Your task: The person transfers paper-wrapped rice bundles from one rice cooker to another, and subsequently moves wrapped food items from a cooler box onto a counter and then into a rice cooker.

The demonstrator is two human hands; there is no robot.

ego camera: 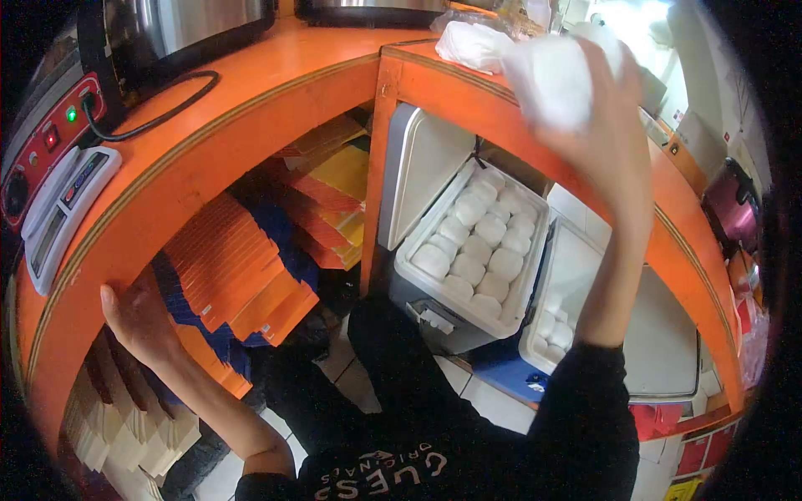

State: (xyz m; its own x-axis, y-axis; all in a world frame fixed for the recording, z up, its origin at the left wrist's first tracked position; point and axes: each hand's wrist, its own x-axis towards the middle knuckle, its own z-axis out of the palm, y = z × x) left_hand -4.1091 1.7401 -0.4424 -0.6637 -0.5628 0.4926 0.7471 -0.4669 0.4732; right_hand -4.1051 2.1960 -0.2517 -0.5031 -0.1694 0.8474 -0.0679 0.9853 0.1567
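Note:
High at the right, my right hand grips a white bundle, blurred by motion; its exact kind cannot be told. The bundle is above the orange counter, near a crumpled white plastic bag. My left hand is at the front edge of the counter on the left, thumb up, its other fingers partly in shadow. Below, between the arms, an open grey cooler holds several round white balls, packed close together. Its lid leans upright on the left side.
A second, blue cooler with several white balls stands to the right. Folded orange cardboard and pale cardboard fill the space under the counter. On the left are a digital scale and a black cable.

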